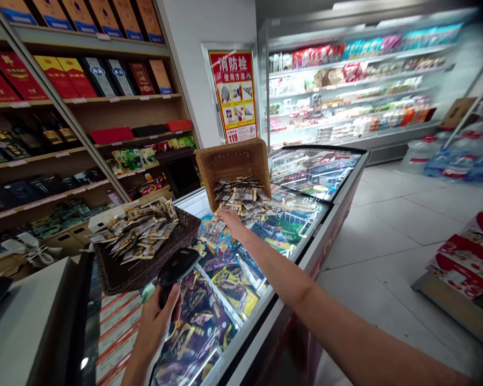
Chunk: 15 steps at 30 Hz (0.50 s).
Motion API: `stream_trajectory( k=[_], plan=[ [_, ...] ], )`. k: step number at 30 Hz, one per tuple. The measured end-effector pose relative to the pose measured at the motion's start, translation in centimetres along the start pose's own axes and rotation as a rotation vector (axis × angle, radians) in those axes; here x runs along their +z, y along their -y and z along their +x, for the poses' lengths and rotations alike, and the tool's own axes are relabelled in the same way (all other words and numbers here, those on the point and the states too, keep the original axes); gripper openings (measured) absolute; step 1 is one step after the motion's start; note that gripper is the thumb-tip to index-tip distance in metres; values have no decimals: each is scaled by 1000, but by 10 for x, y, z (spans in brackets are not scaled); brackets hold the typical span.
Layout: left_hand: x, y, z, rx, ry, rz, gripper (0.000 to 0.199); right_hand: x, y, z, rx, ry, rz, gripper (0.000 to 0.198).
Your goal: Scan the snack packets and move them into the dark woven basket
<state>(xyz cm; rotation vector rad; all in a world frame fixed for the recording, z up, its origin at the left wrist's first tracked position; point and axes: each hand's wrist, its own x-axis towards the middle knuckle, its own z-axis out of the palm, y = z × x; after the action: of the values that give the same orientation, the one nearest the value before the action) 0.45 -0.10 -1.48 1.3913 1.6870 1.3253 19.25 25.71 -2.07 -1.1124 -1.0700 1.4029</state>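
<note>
My left hand (pixel 155 316) is wrapped round the handle of a black handheld barcode scanner (pixel 181 265), held over the glass top of a chest freezer. Stretched far forward, my right hand (pixel 231 221) is closed at the lower left corner of a tan woven basket (pixel 233 155); what its fingers grip is hidden. This basket tilts toward me, and small flat packets (pixel 245 194) lie in it and spread out onto the glass. To the left, a dark brown woven basket (pixel 189 225) holds a heap of similar packets (pixel 145 230).
The chest freezer (pixel 334 225) holds bagged frozen goods under its glass. A white counter (pixel 24 316) stands at the left. Shelves (pixel 92 102) of boxes and bottles line the left wall. An open refrigerated display (pixel 358 86), water bottles (pixel 454 161) and stacked red cartons (pixel 467 257) are to the right.
</note>
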Motion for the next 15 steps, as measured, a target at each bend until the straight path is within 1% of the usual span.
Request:
stream_trajectory(
  k=[3,6,8,11,13,14,15],
  plan=[
    [3,-2,-3,-3,-38,-17,57,0,2,-4,-32,-11,-41,17],
    [5,-8,-8,-28,-39,-32,59,-3,5,-5,-99,-29,-74,19],
    [5,-10,-9,-40,-41,-34,60,-8,9,-2,-139,-100,-35,22],
    [2,-5,-5,-42,-33,-22,63,-24,16,10,-179,-297,72,35],
    [1,-1,-1,-44,-10,-12,66,-38,19,20,-242,-403,109,43],
    [1,1,0,-42,-6,-12,66,-45,19,25,-291,-410,105,46],
    [1,1,0,-40,-9,-15,66,-51,18,30,-352,-385,60,48]
  ],
)
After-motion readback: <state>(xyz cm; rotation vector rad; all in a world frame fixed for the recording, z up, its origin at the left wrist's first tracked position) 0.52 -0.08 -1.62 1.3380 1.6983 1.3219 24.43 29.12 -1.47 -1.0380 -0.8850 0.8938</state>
